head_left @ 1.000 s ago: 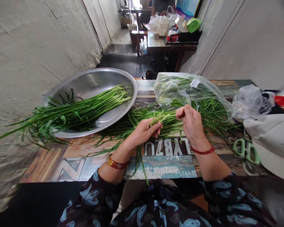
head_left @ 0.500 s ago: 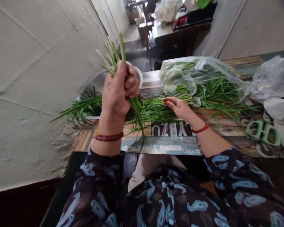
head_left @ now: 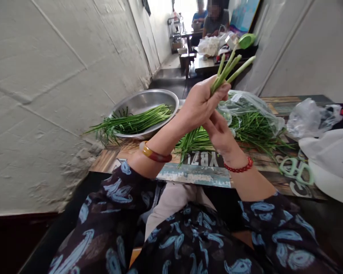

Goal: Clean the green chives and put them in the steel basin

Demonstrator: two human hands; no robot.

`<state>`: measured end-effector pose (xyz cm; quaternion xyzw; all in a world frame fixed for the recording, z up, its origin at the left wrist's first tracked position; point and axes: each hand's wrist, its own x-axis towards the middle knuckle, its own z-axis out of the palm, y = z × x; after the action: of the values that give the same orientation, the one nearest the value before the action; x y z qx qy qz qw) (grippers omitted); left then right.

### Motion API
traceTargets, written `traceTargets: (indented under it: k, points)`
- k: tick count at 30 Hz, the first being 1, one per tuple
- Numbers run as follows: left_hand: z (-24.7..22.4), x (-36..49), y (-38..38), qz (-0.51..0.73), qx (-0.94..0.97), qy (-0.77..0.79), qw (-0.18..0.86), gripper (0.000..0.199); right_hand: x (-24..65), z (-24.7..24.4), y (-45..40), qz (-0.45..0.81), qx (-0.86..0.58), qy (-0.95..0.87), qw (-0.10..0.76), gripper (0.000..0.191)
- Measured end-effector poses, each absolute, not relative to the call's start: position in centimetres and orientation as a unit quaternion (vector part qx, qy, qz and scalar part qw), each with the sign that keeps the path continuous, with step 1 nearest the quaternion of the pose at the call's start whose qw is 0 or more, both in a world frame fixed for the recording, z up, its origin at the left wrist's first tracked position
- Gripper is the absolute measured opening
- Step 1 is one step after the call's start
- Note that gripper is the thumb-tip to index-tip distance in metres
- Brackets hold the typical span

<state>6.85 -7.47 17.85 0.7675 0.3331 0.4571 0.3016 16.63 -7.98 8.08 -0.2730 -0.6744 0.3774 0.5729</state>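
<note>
My left hand (head_left: 201, 101) is closed round a small bunch of chives (head_left: 227, 70), raised above the table. Their pale, thick cut ends point up and to the right, while thin green leaves hang below the hand. Just under it, my right hand (head_left: 221, 139) has its fingers partly stretched out against the left hand; their tips are hidden behind it. More chives (head_left: 197, 139) lie on the table beneath both hands. A steel bowl (head_left: 144, 95) at the left holds a larger bundle of chives (head_left: 143, 120), its leafy ends hanging over the rim.
A clear plastic bag (head_left: 253, 101) covers further chives at the right. Beyond it lie a crumpled plastic bag (head_left: 311, 116), green-handled scissors (head_left: 297, 169) and a white cap (head_left: 331, 156). A wall (head_left: 45, 114) runs close along the left. Two people sit far back.
My left hand has moved right with the bunch of chives, which now tilts rightward. My right hand has come up from the pile to meet it. The view has tipped up, showing the bowl more fully.
</note>
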Motion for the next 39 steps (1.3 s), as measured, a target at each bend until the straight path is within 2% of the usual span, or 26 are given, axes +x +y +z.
traceTargets:
  k: [3,6,9,11,14,17,20,23,26,29,35,37,39]
  points:
    - [17.7,6.8,-7.6,0.443,0.802,0.327,0.23,0.02,15.5,7.4,-9.1,0.369,-0.28,-0.65,0.603,0.053]
    - [16.9,5.7,-8.6,0.42,0.81,0.347,0.217,0.017,14.4,5.9,-10.1,0.416,-0.298,-0.608,0.607,0.04]
    - [15.3,4.1,-9.9,0.4,0.778,0.377,0.304,0.016,13.2,5.1,-10.7,0.455,-0.297,-0.584,0.603,0.039]
    - [14.0,3.1,-10.7,0.386,0.736,0.384,0.402,0.027,12.6,5.0,-10.7,0.461,-0.29,-0.581,0.605,0.041]
    - [12.3,2.3,-11.5,0.394,0.678,0.396,0.477,0.032,12.0,5.1,-10.8,0.484,-0.276,-0.589,0.585,0.04]
    - [11.9,2.0,-11.9,0.426,0.653,0.407,0.476,0.031,11.5,4.6,-11.1,0.517,-0.269,-0.58,0.569,0.038]
    - [13.1,1.4,-11.7,0.519,0.623,0.365,0.457,0.032,11.2,3.7,-11.9,0.512,-0.262,-0.608,0.547,0.037]
    - [15.1,0.0,-11.3,0.604,0.534,0.304,0.506,0.032,11.2,3.0,-12.8,0.451,-0.261,-0.686,0.508,0.036]
    - [16.8,-2.0,-11.2,0.621,0.491,0.282,0.542,0.033,11.5,3.0,-13.3,0.352,-0.261,-0.757,0.484,0.032]
    - [18.3,-4.0,-11.5,0.64,0.486,0.298,0.516,0.034,11.5,2.8,-13.4,0.274,-0.264,-0.799,0.465,0.029]
    - [22.6,-7.7,-11.0,0.703,0.472,0.347,0.403,0.034,10.9,0.3,-12.8,0.237,-0.289,-0.839,0.396,0.026]
    - [24.4,-8.6,-10.4,0.701,0.5,0.377,0.343,0.035,10.9,-0.7,-12.3,0.241,-0.293,-0.856,0.351,0.027]
    - [26.1,-9.4,-9.4,0.694,0.547,0.405,0.235,0.033,10.9,-1.7,-11.5,0.245,-0.299,-0.872,0.3,0.03]
